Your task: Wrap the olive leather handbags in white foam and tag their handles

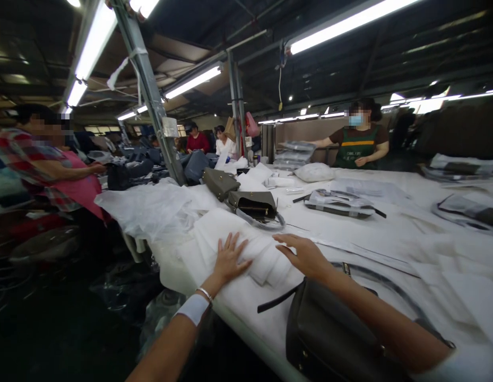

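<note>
My left hand [229, 260] lies with spread fingers on a stack of white foam sheets [266, 257] near the table's front edge. At the right side of the stack, my right hand [302, 253] hovers or rests with its fingers extended and thumb apart; whether it touches the sheets I cannot tell. Under my right forearm sits a dark olive handbag [321, 323], partly hidden by the arm, with a strap reaching out to its left. Beyond the sheets stands an open olive handbag [254, 204] with a zip inside, next to another olive bag [220, 183].
Clear plastic wrapping [150, 209] drapes over the table's left edge. Wrapped bag parts [342, 204] lie on the white table [405, 244], and more are at the far right. One co-worker [360, 140] stands across the table, another [51, 159] at the left. A metal post [150, 95] rises behind.
</note>
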{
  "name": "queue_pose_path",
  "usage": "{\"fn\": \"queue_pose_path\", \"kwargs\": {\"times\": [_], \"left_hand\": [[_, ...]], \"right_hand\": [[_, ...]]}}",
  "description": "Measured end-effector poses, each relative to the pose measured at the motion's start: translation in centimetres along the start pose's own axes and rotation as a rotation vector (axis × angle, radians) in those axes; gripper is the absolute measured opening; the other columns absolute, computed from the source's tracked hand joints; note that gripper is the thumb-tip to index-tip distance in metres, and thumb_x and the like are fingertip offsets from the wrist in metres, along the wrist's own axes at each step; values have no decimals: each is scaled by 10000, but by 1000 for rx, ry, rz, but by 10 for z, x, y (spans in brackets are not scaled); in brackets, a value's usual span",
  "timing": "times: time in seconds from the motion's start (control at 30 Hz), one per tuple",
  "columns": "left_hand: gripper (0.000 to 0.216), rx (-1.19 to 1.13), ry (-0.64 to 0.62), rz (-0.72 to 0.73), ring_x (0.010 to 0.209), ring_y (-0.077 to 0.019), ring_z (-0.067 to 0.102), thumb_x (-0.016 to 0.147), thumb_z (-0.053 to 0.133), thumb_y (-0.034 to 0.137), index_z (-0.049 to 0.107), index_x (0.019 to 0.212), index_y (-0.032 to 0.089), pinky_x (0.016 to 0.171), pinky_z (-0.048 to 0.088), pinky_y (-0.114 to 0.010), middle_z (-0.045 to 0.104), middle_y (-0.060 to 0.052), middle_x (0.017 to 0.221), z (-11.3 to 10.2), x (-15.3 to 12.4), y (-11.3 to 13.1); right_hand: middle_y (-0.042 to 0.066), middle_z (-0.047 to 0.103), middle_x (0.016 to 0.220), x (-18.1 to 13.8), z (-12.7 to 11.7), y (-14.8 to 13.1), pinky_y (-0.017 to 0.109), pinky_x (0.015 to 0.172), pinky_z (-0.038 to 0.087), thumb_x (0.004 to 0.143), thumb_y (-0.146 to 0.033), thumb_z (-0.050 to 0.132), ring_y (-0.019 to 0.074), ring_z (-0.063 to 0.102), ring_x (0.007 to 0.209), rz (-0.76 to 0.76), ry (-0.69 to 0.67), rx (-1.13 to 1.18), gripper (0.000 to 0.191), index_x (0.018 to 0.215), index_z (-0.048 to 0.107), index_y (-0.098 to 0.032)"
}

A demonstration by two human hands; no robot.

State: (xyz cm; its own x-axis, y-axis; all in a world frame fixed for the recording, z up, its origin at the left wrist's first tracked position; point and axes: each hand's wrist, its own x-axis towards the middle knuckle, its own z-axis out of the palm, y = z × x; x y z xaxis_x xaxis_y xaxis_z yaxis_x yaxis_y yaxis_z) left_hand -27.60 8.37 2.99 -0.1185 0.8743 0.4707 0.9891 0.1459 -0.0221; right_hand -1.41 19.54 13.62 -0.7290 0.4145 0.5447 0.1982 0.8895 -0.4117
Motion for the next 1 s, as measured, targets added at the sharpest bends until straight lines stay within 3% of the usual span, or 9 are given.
{"fn": "queue_pose_path", "kwargs": {"times": [0.17,0.3,0.4,0.47,0.6,0.7,0.8,0.9,1.0], "left_hand": [[669,-29,50,44,1471,-372,210,876,568,566,398,1475,320,1138,132,-678,283,-113,1597,5,7,-1],[659,-37,92,66,1473,-357,216,881,572,545,406,1470,300,1150,136,-658,279,-122,1597,7,4,-1],[664,-38,112,82,1477,-351,205,881,574,539,410,1469,277,1161,132,-642,265,-138,1600,6,3,-1],[672,-41,115,91,1484,-349,186,883,572,536,399,1476,273,1168,123,-633,248,-137,1606,6,4,-2],[668,-59,93,90,1479,-345,207,884,566,549,404,1471,274,1167,133,-632,248,-141,1605,9,8,-4],[652,-79,63,97,1455,-335,275,881,558,576,431,1449,283,1160,175,-627,307,-135,1582,13,15,-10],[624,-99,31,109,1434,-322,322,879,556,582,458,1426,298,1151,226,-609,365,-110,1558,18,27,-19],[591,-111,12,103,1428,-317,335,898,531,568,471,1418,293,1158,222,-593,374,-104,1554,23,38,-24],[588,-122,-12,98,1447,-326,295,916,501,564,466,1429,280,1173,165,-595,345,-114,1569,27,41,-23]], "right_hand": [[116,574,1390,97,51,17,468,1107,396,888,-231,605,276,491,1311,-66,-97,-149,505,1388,539,-221],[147,491,1471,142,100,32,529,1130,311,771,-148,680,327,380,1397,-25,-97,-175,496,1263,649,-209],[76,599,1376,159,119,35,474,1104,350,744,-107,619,284,472,1332,-4,-41,-146,324,1002,755,-247],[54,698,1217,169,117,34,395,1026,427,765,-116,547,239,586,1191,41,53,-115,293,928,758,-239],[89,738,888,188,73,32,330,731,486,890,-235,336,225,640,822,222,351,-96,386,964,703,-142],[67,688,750,185,9,28,294,635,420,906,-302,319,199,566,698,279,526,-119,390,920,663,-118],[32,653,703,155,-66,13,285,614,386,853,-325,469,184,542,644,147,608,-222,270,924,659,-148],[45,692,785,98,-128,-15,303,633,405,834,-308,546,214,609,685,-50,564,-486,244,1017,660,-194],[70,726,1058,28,-167,-48,320,708,468,874,-276,554,247,672,908,-146,390,-725,203,1043,652,-220]]}}
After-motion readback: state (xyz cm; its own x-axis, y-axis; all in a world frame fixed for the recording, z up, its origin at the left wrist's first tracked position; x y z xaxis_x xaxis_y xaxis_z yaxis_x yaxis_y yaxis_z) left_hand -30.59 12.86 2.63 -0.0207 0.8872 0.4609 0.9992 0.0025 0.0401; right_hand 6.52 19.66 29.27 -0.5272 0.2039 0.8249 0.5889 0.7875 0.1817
